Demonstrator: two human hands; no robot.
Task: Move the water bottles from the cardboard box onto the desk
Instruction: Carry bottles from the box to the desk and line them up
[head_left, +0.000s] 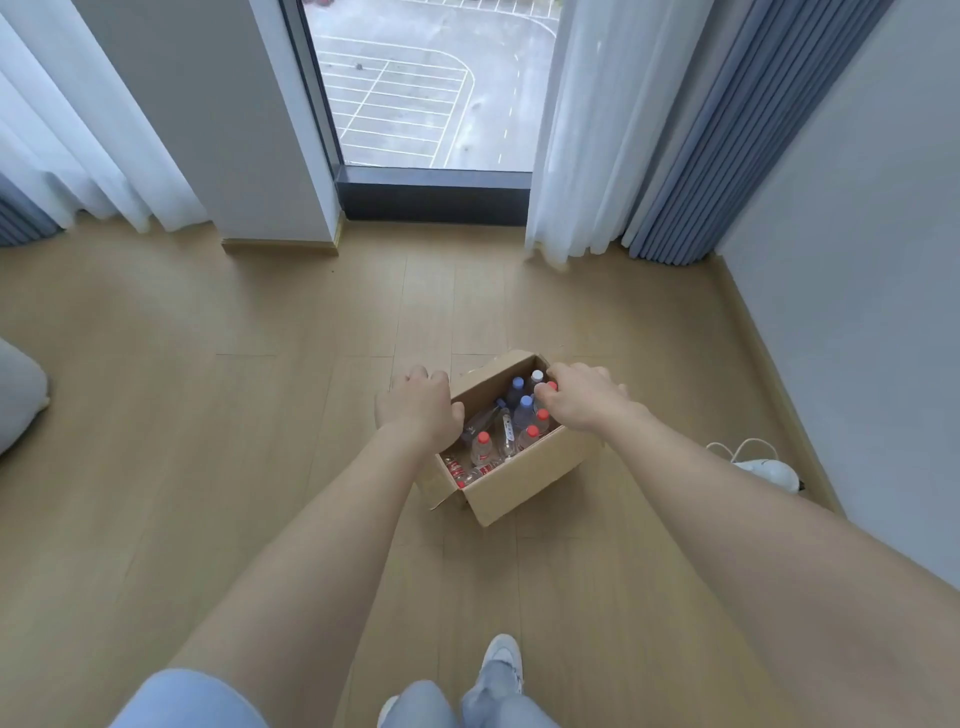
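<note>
Here both hands are down at the box (519, 480), which sits on the floor (208, 415) straight ahead of the feet. Left hand (418, 410) is curled over the box's left rim, fingers closed on the edge. Right hand (582, 397) rests on the far right rim, fingers bent; can't tell if it pinches a cap or just the cardboard. Bottles (511, 423) fill the box: most upright with red, blue or white caps, a few lying flat at the near-left end. Upright ones sit just under the right hand, so it's nearer. No tabletop in view; none moved yet, likely.
</note>
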